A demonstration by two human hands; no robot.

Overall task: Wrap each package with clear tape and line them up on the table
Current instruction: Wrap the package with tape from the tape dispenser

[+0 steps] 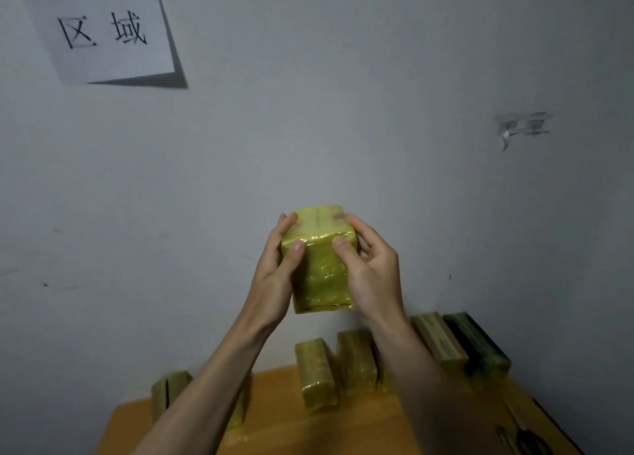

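A yellow package (320, 272), shiny with clear tape, is held up in the air in front of the wall, well above the table. My left hand (274, 276) grips its left side, thumb on the near face. My right hand (368, 276) grips its right side, thumb on the near face too. Below, several wrapped packages stand in a row on the orange table (274, 420): one at the left (168, 389), two in the middle (315, 375) (356, 362), and two at the right (441, 344) (477, 344), the last one dark green. No tape roll is in view.
A grey wall fills most of the view, with a paper sign (99, 25) at the upper left and a tape scrap (521, 128) at the upper right. A dark printed thing (521, 441) lies at the table's right front.
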